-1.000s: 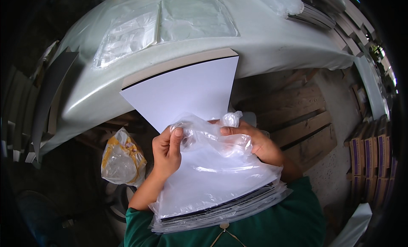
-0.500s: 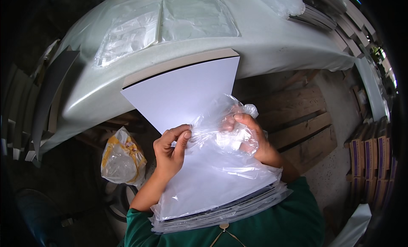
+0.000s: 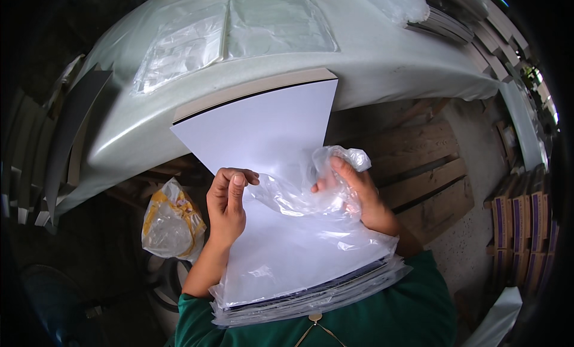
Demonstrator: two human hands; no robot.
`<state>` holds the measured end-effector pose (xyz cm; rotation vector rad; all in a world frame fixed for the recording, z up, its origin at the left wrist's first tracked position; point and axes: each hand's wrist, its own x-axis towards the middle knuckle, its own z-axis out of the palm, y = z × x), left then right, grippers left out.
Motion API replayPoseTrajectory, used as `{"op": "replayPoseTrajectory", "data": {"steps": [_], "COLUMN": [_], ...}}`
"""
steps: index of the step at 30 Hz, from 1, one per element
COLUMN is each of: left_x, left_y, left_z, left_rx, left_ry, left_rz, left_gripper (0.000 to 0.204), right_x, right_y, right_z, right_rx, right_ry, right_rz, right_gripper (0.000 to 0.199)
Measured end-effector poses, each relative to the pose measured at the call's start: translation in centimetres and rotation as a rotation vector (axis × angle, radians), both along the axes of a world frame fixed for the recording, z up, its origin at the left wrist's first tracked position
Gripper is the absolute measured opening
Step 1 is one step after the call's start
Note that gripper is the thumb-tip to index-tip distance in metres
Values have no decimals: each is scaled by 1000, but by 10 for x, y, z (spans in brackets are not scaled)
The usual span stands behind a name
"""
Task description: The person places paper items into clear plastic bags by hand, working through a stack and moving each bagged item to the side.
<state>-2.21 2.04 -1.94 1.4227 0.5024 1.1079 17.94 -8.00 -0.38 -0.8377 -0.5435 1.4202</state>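
A large white board (image 3: pixel 263 129) leans from my lap up against the table edge. A clear plastic sleeve (image 3: pixel 299 251) covers its lower half, bunched at the top. My left hand (image 3: pixel 228 206) pinches the sleeve's left upper edge with thumb and fingers. My right hand (image 3: pixel 353 188) grips the crumpled plastic at the sleeve's right upper edge. Beneath the board lies a stack of bagged boards (image 3: pixel 311 299) on my lap.
A pale table (image 3: pixel 382 60) stands in front with clear plastic sleeves (image 3: pixel 239 30) spread on it. A yellow-and-clear plastic bag (image 3: pixel 170 221) sits on the floor at my left. A wooden pallet (image 3: pixel 424 179) lies right; stacked boxes (image 3: pixel 523 221) line the far right.
Both hands have worked the sleeve's bunched opening a little further along the board. The right hand has shifted right and the plastic is now more crumpled under it.
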Motion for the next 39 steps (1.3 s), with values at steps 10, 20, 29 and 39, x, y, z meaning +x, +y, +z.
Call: {"op": "replayPoseTrajectory", "data": {"steps": [10,20,29,39], "left_x": [13,4,-31,-42], "left_y": [-10,-10,26,32], "left_z": [19,41,19,-16], "left_rx": [199,30,-276,-890], "left_ry": [378,900,443,63], "left_rz": [-85,-1071,-1064,-133], "left_gripper": [16,37,26,23], "right_x": [-8,19,44,30], "right_y": [0,6,-3,-3], "right_z": [3,12,6,-20], "right_rx": [117,242,-9,335], "right_ry": [30,376,-52,405], "right_rz": [29,129,27,229], "right_gripper": [17,21,18,45]}}
